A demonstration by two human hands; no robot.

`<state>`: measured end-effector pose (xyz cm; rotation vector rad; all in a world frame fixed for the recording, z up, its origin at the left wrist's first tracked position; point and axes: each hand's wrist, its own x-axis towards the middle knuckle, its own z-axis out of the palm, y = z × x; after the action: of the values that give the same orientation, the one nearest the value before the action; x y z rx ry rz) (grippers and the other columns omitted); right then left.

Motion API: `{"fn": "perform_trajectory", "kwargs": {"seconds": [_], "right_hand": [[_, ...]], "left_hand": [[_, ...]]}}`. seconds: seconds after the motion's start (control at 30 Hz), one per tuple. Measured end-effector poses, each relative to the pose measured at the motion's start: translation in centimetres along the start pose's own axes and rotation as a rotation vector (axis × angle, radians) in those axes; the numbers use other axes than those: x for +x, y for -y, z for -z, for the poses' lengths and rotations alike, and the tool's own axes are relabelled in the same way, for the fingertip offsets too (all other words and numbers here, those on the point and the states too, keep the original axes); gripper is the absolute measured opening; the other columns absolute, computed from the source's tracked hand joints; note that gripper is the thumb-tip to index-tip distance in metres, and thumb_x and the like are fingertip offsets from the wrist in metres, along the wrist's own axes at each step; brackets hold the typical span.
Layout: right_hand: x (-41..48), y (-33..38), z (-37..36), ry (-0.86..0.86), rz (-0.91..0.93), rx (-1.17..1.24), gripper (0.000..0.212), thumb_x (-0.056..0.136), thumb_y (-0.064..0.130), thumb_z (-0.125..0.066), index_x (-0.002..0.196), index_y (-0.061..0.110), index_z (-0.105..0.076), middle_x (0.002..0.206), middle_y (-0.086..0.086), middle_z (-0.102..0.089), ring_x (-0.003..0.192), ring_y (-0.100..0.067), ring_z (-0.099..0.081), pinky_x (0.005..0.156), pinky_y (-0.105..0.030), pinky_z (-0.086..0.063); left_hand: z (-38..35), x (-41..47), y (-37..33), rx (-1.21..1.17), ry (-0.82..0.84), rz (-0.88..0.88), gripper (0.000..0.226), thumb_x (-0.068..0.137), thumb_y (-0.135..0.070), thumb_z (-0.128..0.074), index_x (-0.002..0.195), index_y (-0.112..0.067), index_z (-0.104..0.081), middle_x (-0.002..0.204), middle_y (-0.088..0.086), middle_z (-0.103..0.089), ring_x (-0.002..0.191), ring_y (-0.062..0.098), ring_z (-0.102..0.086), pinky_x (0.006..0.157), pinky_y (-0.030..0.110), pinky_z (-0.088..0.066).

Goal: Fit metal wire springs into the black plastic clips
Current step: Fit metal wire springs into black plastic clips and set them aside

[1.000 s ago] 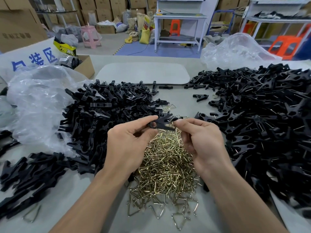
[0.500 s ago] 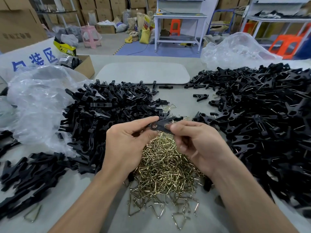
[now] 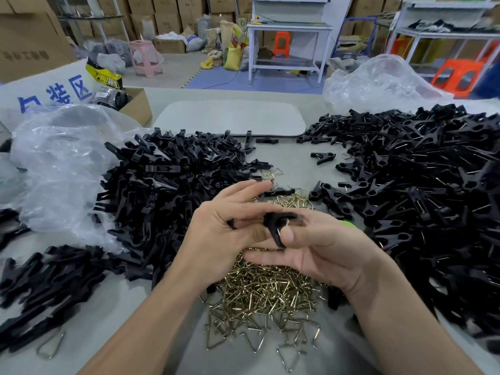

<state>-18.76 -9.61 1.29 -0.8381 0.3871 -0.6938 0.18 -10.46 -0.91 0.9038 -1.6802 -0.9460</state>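
Head view: palm-up right hand (image 3: 327,255) pinches clip (image 3: 274,226)

Factory assembly floor with storage. Cartons (image 3: 167,12) are standing stacked along the far wall; sacks (image 3: 232,54) are slumping beside a metal workbench (image 3: 289,31); a rack (image 3: 446,33) is holding goods at right; plastic stools (image 3: 146,56) are standing about. Near table (image 3: 286,163) is carrying bulk heaps of clips (image 3: 419,171), springs (image 3: 265,290) and clear bags (image 3: 62,163).
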Motion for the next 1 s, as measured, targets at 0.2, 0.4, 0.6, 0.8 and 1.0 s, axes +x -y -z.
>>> {"fn": "perform_trajectory", "kwargs": {"seconds": [0.2,0.4,0.6,0.8,1.0], "right_hand": [[0.6,-0.3,-0.9,-0.26,0.088,-0.024,0.034,0.071,0.002,-0.077,0.105,0.002,-0.08,0.117,-0.022,-0.072,0.111,-0.034,-0.071,0.093,-0.047,-0.06],[0.8,-0.7,-1.0,-0.433,0.085,-0.037,0.028,0.075,-0.004,-0.079,0.103,-0.003,-0.077,0.116,-0.025,-0.074,0.107,-0.035,-0.074,0.086,-0.043,-0.063],[0.2,0.2,0.0,-0.653,0.212,0.023,0.036,0.069,0.012,-0.077,0.099,-0.009,-0.076,0.105,-0.027,-0.075,0.093,-0.036,-0.076,0.081,-0.041,-0.065],[0.4,0.1,-0.1,-0.736,0.301,-0.008,0.042,0.063,0.005,-0.077,0.102,-0.011,-0.073,0.088,-0.025,-0.075,0.078,-0.033,-0.076,0.064,-0.032,-0.065],[0.4,0.1,0.8,-0.75,0.345,-0.044,0.029,0.063,0.002,-0.074,0.09,-0.005,-0.078,0.087,-0.024,-0.075,0.079,-0.034,-0.076,0.072,-0.037,-0.066]], "left_hand": [[0.2,0.1,0.4,0.079,-0.144,-0.001,0.06,0.076,0.006,-0.081,0.105,-0.047,-0.079,0.124,-0.026,-0.071,0.135,-0.001,-0.051,0.11,0.023,-0.046],[0.4,0.0,0.1,0.144,-0.189,-0.001,0.051,0.073,0.001,-0.086,0.103,-0.04,-0.081,0.118,-0.025,-0.074,0.127,-0.001,-0.059,0.11,0.03,-0.05],[2.7,0.1,0.2,0.02,-0.486,0.045,0.058,0.075,0.005,-0.07,0.1,-0.047,-0.081,0.107,-0.018,-0.079,0.096,-0.002,-0.067,0.081,0.013,-0.051],[3.0,0.4,0.5,0.0,-0.552,0.124,0.064,0.078,0.013,-0.068,0.093,-0.047,-0.082,0.086,-0.02,-0.077,0.078,-0.005,-0.059,0.065,0.009,-0.048],[3.0,0.3,0.2,-0.011,-0.562,0.126,0.062,0.078,0.014,-0.065,0.092,-0.044,-0.083,0.089,-0.017,-0.078,0.07,-0.005,-0.058,0.057,0.008,-0.047]]}}
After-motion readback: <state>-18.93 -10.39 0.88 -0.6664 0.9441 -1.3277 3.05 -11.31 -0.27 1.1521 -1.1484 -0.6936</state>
